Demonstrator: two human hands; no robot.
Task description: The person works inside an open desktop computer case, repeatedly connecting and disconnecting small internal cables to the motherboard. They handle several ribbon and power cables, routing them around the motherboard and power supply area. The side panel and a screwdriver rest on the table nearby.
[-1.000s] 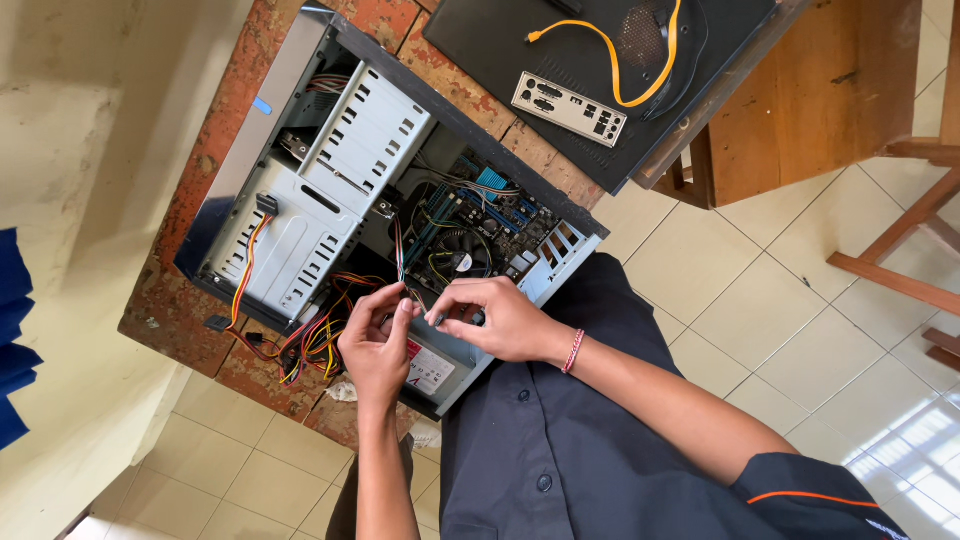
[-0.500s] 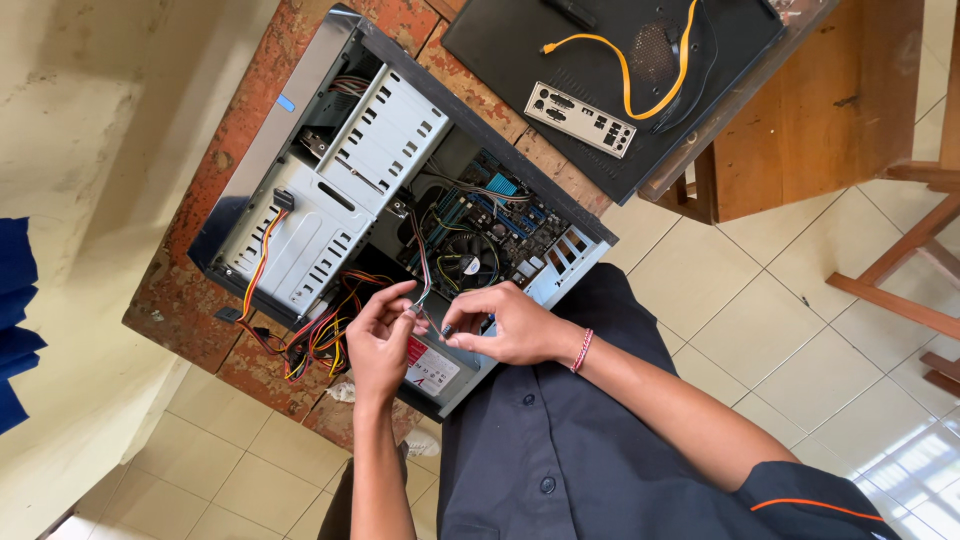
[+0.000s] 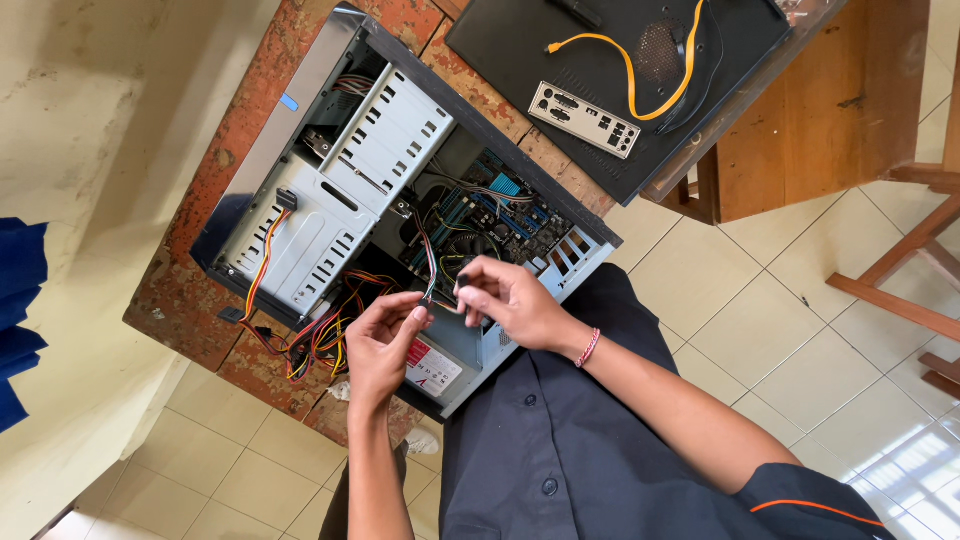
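The left hand (image 3: 385,345) and right hand (image 3: 505,300) both close their grip on a thin bundle of coloured wires (image 3: 428,262), lifted above the open grey metal computer case (image 3: 330,190) lying sideways on the worn reddish bench (image 3: 190,300), so its inside stays reachable.

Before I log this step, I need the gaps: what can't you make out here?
Head view only:
- Connector end of the thin wires: too small, covered by the left hand and right hand.
- Each grip on the wires: too small to judge.
- Power supply: partly hidden by both hands.
- Black panel: cut off by the top edge.
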